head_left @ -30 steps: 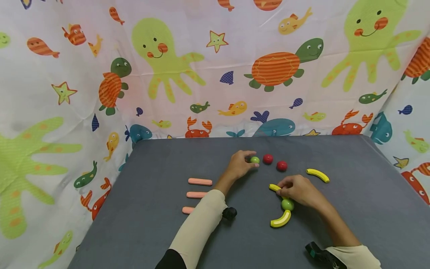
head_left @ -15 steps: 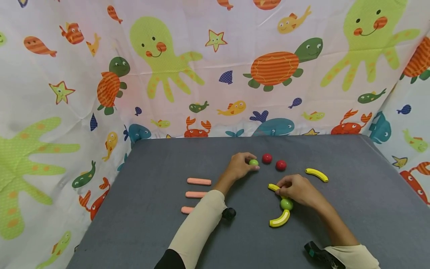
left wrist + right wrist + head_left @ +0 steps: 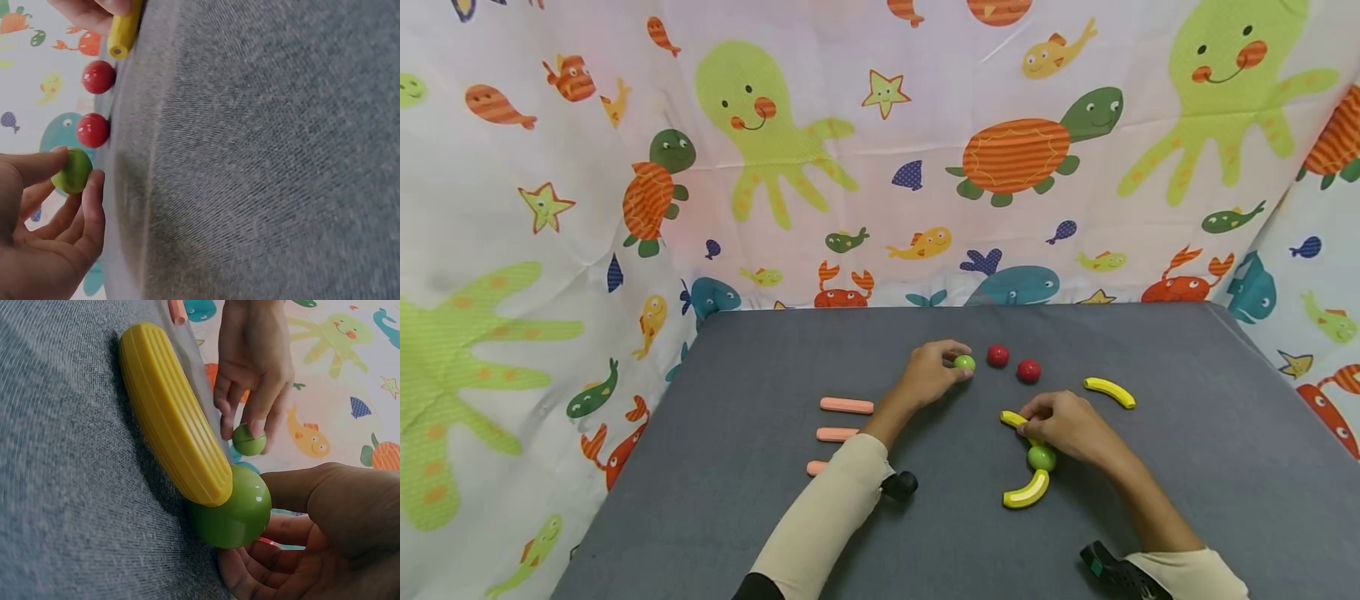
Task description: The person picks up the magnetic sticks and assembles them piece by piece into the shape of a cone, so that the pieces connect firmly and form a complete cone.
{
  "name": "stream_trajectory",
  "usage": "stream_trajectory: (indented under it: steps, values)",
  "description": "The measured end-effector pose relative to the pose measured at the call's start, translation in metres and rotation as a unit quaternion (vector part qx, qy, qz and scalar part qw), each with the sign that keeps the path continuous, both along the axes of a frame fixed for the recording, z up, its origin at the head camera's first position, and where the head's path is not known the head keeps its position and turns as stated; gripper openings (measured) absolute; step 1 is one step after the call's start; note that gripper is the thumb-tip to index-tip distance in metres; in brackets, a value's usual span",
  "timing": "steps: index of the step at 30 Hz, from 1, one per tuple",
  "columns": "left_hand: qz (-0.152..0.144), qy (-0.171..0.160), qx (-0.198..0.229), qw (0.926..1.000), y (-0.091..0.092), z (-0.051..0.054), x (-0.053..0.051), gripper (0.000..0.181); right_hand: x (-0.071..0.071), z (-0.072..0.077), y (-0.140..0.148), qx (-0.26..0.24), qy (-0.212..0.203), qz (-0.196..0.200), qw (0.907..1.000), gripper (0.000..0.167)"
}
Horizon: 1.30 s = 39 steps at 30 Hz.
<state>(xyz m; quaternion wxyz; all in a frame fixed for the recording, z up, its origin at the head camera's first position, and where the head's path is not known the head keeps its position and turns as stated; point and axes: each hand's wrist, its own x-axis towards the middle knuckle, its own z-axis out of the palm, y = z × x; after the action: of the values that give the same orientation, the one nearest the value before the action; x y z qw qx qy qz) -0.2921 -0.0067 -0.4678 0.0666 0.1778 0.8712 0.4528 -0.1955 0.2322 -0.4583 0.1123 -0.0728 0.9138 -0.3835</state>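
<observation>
My left hand [image 3: 929, 372] pinches a small green ball [image 3: 73, 170] between thumb and fingertips, just left of two red balls. My right hand [image 3: 1063, 422] grips a curved yellow stick [image 3: 1012, 418], whose end shows a small dark dot in the left wrist view. That stick meets a second green ball [image 3: 1041, 457], and another ribbed yellow stick [image 3: 172, 412] touches this ball on its near side. Together they form a bent chain on the grey cloth. Part of the gripped stick is hidden by my right fingers.
Two red balls [image 3: 997, 356] lie at the back centre. One loose yellow curved stick [image 3: 1109, 392] rests to the right. Pink straight sticks [image 3: 847, 405] lie at left, partly behind my left sleeve. A sea-animal curtain [image 3: 865, 167] stands behind the grey table [image 3: 737, 517].
My left hand has drawn slightly left and nearer with the green ball, away from the red balls. My right hand and the chain stay in place.
</observation>
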Motion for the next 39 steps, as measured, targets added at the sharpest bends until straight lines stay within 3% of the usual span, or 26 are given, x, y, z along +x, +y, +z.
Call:
stream_trajectory:
  steps: [7, 15, 22, 29, 39]
  values:
    - [0.009, 0.01, 0.042, 0.999, -0.01, 0.008, 0.009, 0.033, 0.001, -0.002, 0.0, -0.003, -0.005, -0.01, 0.9999, 0.015]
    - [-0.023, 0.037, 0.039, 0.9983, -0.021, 0.011, 0.021, 0.03, 0.001, -0.001, 0.001, -0.008, -0.001, -0.012, 0.9999, 0.017]
    - [-0.04, 0.011, 0.026, 0.9988, -0.027, 0.005, 0.033, 0.041, 0.001, -0.001, 0.001, -0.009, -0.001, -0.007, 0.9999, 0.022]
    - [-0.043, 0.031, 0.007, 0.9986, -0.019, 0.003, 0.04, 0.038, 0.001, -0.001, 0.002, -0.013, -0.003, -0.004, 0.9999, 0.021]
    - [-0.057, 0.017, 0.001, 0.9982, -0.005, -0.008, 0.045, 0.035, 0.002, 0.0, -0.003, -0.015, 0.009, -0.006, 0.9998, 0.022]
